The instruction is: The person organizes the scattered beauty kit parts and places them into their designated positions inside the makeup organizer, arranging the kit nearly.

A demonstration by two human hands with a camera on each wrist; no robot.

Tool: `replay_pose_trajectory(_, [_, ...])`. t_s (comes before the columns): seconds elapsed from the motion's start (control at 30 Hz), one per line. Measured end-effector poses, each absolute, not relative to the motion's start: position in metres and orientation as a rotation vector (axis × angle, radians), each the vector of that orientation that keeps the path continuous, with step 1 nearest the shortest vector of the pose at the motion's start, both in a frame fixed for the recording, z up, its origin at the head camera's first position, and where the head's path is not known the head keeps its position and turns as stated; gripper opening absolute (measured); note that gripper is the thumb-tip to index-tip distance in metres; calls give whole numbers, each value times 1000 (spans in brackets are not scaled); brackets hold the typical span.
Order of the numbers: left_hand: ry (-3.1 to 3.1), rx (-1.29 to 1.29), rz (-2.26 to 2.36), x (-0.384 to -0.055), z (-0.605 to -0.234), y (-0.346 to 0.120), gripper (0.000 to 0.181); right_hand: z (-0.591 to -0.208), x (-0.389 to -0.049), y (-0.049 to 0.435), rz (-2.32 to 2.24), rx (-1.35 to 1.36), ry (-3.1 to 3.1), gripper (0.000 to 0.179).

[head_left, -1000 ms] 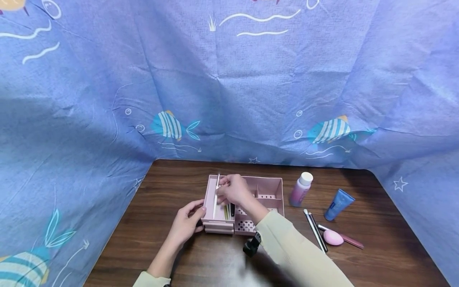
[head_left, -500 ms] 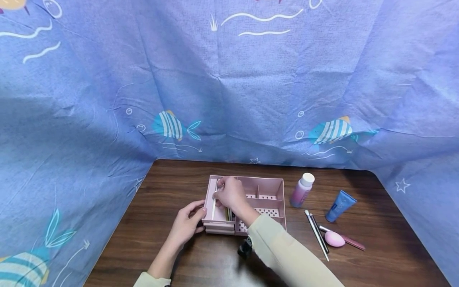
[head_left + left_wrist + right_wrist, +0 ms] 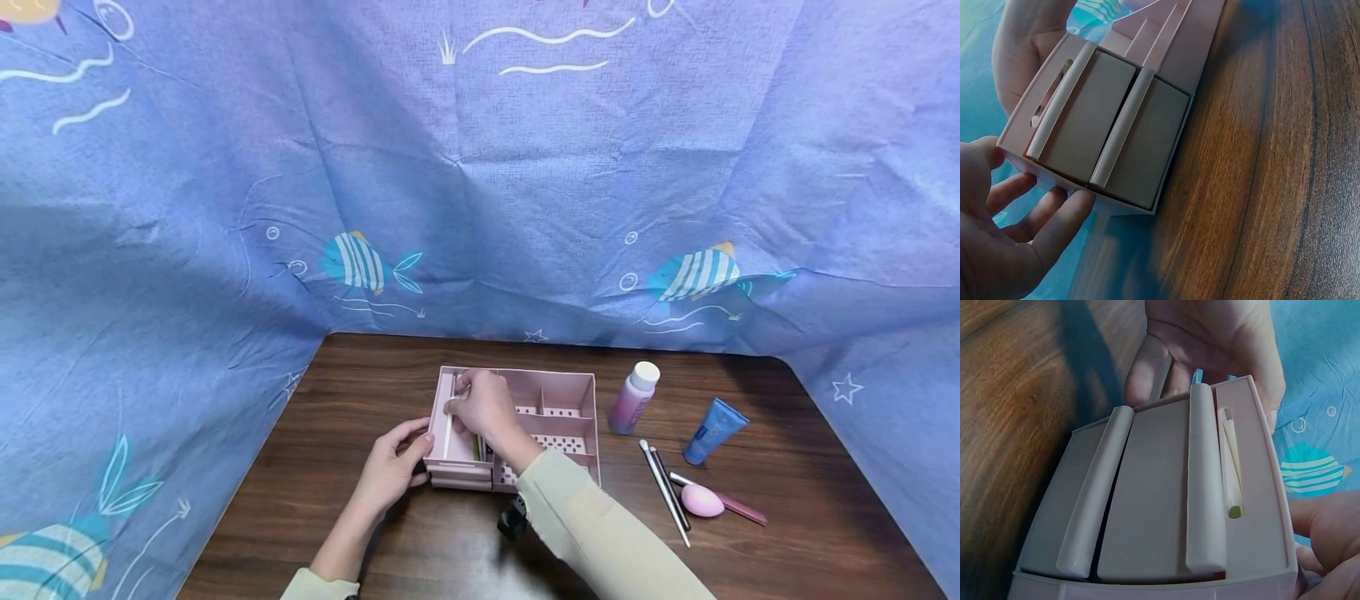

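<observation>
A pink organizer (image 3: 566,390) with divided compartments and two front drawers (image 3: 1094,115) stands on the table. My left hand (image 3: 392,467) rests against its left wall, fingertips touching the side and thumb at the upper edge. Inside the long left compartment, my right hand (image 3: 483,408) pinches a slim white stick (image 3: 447,437), which resembles a makeup brush. Several thin green and dark sticks (image 3: 480,448) lie beside it, partly covered by the hand. In the right wrist view, a slot in the front panel shows a yellowish stick (image 3: 1232,462) inside. The right fingertips are partly hidden there.
Right of the organizer stand a bottle (image 3: 633,397) with a white cap and a blue tube (image 3: 714,431). Nearer lie a white-handled brush (image 3: 666,493), a dark stick (image 3: 678,500), a pink egg-shaped sponge (image 3: 702,501) and a pink stick (image 3: 742,509). A blue curtain (image 3: 480,208) hangs behind.
The white stick has gone from tilted above the rim to lower in the left compartment, with my right hand shifting slightly left and down. My left hand keeps its place.
</observation>
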State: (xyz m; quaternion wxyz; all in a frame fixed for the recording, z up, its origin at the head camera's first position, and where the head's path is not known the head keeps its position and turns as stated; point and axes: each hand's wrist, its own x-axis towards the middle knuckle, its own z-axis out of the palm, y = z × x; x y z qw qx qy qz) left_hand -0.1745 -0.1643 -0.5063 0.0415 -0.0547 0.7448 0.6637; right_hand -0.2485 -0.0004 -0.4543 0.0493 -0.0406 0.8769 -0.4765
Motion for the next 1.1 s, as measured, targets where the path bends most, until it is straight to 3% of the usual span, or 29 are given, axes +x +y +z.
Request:
replay_pose_trajectory(0.4, [2276,-176,2028,-177,-504,-164,40,-450,-251,7,-1503,-151,2596,32])
replay_pose_trajectory(0.77, [2281,-172,2031,-179,-499,-168,38,-447,-243,29,-1510,-471,2579,42])
replay_pose_trajectory(1.1, [2271,-186,2014,-173,-504,-164,42,-449,-225,52,-1593,-506,2466,43])
